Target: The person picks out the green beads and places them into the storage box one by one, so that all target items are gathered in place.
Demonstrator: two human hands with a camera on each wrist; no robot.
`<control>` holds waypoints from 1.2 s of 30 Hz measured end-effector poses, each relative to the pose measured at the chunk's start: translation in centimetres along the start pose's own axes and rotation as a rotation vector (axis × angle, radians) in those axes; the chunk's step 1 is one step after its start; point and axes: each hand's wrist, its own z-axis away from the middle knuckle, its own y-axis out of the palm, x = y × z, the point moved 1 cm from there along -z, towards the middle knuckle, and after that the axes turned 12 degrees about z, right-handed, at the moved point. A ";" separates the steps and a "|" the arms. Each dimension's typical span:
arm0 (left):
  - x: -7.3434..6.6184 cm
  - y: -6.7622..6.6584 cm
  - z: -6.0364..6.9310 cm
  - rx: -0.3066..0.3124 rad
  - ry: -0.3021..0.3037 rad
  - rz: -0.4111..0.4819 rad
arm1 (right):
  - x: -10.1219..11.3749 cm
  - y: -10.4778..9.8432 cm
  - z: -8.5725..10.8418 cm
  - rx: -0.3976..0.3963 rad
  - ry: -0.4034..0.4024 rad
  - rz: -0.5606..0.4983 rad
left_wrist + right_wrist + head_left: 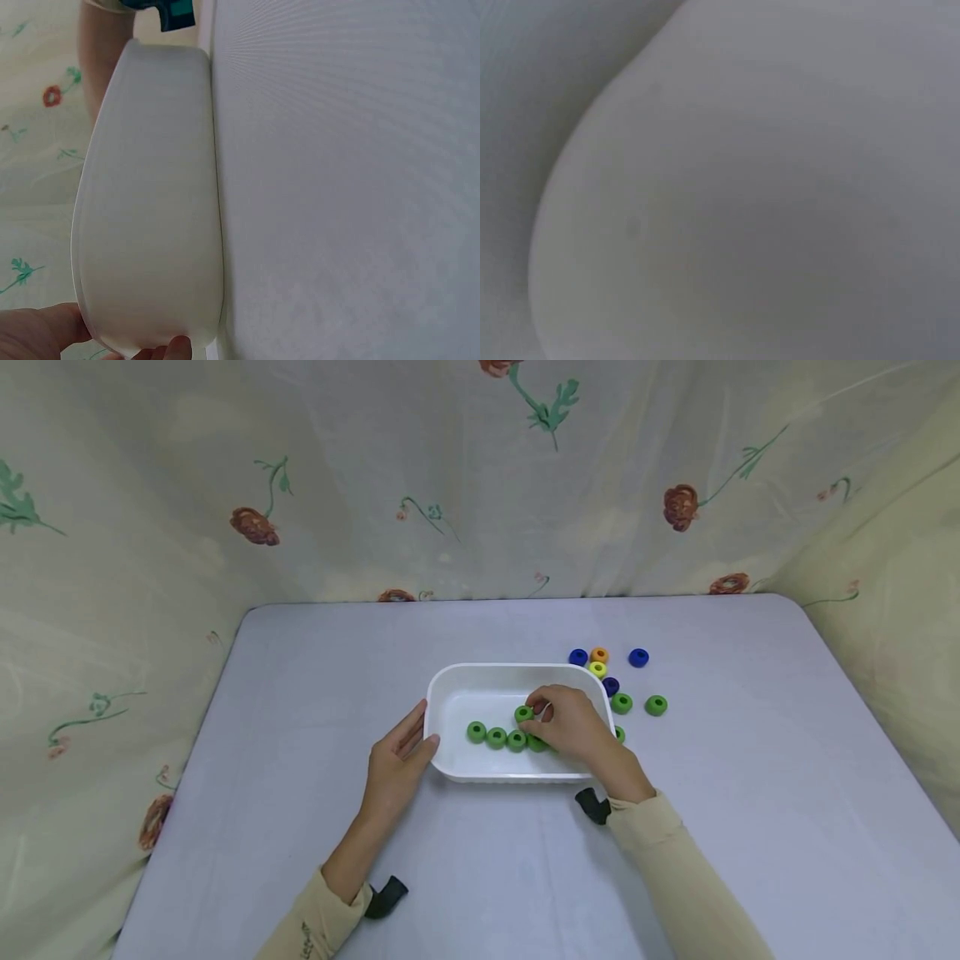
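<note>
A white tray (502, 766) stands at the middle of the table, with a row of green rings (497, 738) inside it. Over the tray my right hand (573, 727) pinches a green ring (523, 714) between thumb and fingers, just above the row. Part of the row is hidden under that hand. My left hand (396, 768) holds the tray's left end, thumb at the rim; in the left wrist view its fingers (178, 348) touch the wall of the tray (150, 195). The right wrist view shows only the blurred tray (742, 187), no hand.
Right of and behind the tray lie blue rings (638, 657), an orange ring (599, 655), a yellow ring (597, 669) and several green rings (656, 705), one partly hidden by the tray's right end. A floral cloth (480, 485) hangs behind the table (300, 693).
</note>
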 end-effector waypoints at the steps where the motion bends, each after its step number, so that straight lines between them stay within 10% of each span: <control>1: 0.0 0.0 0.0 -0.001 -0.001 0.001 | 0.0 0.0 0.0 0.005 -0.004 0.000; 36: 0.3 -0.1 -0.1 0.006 0.004 0.011 | 0.7 -0.9 -0.1 0.075 -0.017 0.008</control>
